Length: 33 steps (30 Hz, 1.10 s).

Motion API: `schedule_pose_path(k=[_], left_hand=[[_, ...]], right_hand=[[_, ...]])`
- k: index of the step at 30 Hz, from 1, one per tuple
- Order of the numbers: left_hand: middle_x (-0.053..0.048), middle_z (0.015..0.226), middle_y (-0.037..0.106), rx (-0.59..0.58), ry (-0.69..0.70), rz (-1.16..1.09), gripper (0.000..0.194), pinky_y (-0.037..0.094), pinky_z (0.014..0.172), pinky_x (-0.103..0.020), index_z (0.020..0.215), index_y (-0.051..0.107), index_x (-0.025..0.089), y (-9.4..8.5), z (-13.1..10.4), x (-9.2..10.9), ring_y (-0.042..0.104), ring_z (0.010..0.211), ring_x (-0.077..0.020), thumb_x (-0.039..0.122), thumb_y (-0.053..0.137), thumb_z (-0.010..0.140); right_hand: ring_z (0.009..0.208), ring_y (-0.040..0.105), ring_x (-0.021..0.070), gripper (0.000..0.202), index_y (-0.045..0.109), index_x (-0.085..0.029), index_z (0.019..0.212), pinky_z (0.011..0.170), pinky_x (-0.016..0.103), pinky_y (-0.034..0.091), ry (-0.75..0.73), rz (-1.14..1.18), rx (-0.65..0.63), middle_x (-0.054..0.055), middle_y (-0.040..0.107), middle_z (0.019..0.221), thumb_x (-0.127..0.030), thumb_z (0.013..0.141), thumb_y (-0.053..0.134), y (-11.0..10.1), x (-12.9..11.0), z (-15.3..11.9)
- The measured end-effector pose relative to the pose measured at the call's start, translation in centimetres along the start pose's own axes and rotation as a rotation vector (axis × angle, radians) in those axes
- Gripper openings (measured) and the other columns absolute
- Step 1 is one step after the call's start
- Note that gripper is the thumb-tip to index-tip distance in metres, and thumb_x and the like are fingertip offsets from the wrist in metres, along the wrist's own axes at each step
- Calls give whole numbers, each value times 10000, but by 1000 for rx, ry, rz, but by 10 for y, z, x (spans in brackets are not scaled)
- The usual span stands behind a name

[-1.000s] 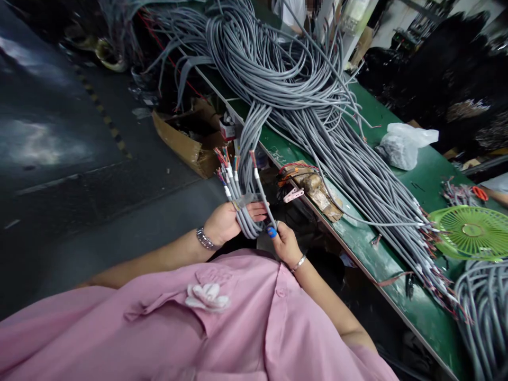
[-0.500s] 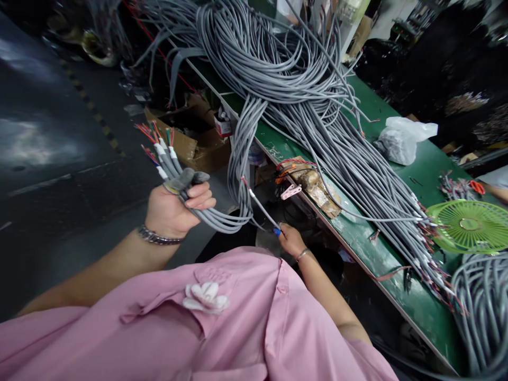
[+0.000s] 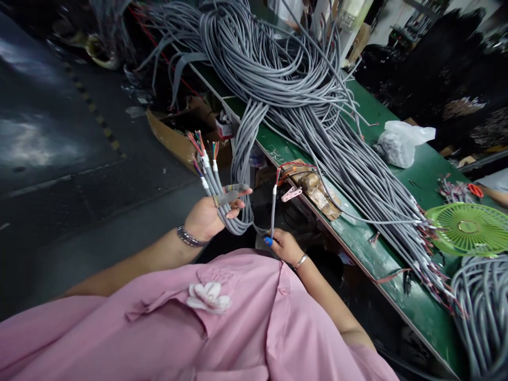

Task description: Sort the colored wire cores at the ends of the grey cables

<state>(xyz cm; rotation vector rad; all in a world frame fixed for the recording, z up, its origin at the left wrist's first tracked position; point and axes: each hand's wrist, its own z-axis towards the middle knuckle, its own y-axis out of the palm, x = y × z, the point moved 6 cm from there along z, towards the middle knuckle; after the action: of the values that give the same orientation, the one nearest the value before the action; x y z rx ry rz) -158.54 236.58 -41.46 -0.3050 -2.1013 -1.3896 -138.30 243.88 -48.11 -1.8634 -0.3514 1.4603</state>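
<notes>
My left hand (image 3: 212, 214) holds a small bundle of grey cables (image 3: 212, 182) between the palm and thumb, with some fingers stretched out to the right. The cables' stripped ends, with white bands and coloured wires, point up. Grey covers sit on a couple of its fingers. My right hand (image 3: 286, 246) pinches a single grey cable (image 3: 273, 211) that stands upright, its red wires showing above a white band. Something blue is on the thumb. From the left hand the cables loop up to the large grey cable pile (image 3: 270, 69) on the green table (image 3: 397, 301).
On the table's edge lie a taped cardboard piece (image 3: 317, 193) and a pink clip (image 3: 291, 194). Further right are a green fan (image 3: 468, 227), a white plastic bag (image 3: 405, 143) and another person's arm (image 3: 494, 193). An open cardboard box (image 3: 170, 135) stands below.
My left hand has moved right with its bundle, toward the right hand, and its fingers have loosened. My right hand has shifted slightly left, and its cable has swung upright.
</notes>
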Motion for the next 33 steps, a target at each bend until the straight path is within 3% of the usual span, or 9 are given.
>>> schedule_pose_path(k=[8,14,18,21,23,27,30,33], left_hand=[[-199,1181,645,-75,-20,63,220,364,407,-169,938,695,96,7,-1,-8,627,633,-127,183,622,750],[-91,832,700,-156,-3,268,284,348,382,-188,951,708,111,27,-1,-17,483,415,-57,332,681,775],[-24,649,635,-108,-34,312,247,319,375,-175,848,717,110,30,0,-27,433,387,-40,338,709,753],[-27,630,638,-84,-48,337,213,292,382,-166,802,713,109,28,-3,-38,421,398,-35,308,726,728],[-27,632,642,-103,-47,369,177,292,397,-168,785,706,115,28,-6,-47,420,411,-37,278,725,718],[-13,577,615,-119,-24,507,148,305,418,-191,709,676,124,28,-12,-64,414,410,-53,268,699,734],[3,463,543,-147,-37,611,190,316,432,-205,672,663,126,29,-14,-73,412,400,-73,289,661,771],[-13,481,567,-206,-69,674,201,317,427,-210,696,677,120,34,-16,-73,422,404,-81,302,653,778]], right_hand=[[821,576,156,305,653,-189,1000,751,254,433,-109,-96,-61,68,627,912,-435,935,484,-1,-27,7],[796,565,148,271,655,-191,955,734,243,419,-126,-150,-143,52,612,876,-422,919,520,4,-36,12],[810,572,144,184,654,-195,987,750,248,437,-75,-65,-139,48,621,922,-316,855,615,0,-34,9],[871,581,154,242,633,-193,1055,806,278,459,-43,143,-12,50,630,982,-250,821,621,-18,-39,7],[861,588,151,233,616,-187,1061,792,286,479,5,377,114,48,636,973,-284,852,580,-34,-45,7],[603,532,106,317,578,-185,1006,551,234,461,168,750,333,8,605,793,-443,825,617,-56,-56,10],[521,484,90,339,563,-182,909,484,218,420,245,778,456,-26,554,674,-473,771,670,-62,-59,11],[519,479,85,333,569,-172,836,487,216,419,258,756,472,-29,542,655,-477,757,678,-66,-60,11]])
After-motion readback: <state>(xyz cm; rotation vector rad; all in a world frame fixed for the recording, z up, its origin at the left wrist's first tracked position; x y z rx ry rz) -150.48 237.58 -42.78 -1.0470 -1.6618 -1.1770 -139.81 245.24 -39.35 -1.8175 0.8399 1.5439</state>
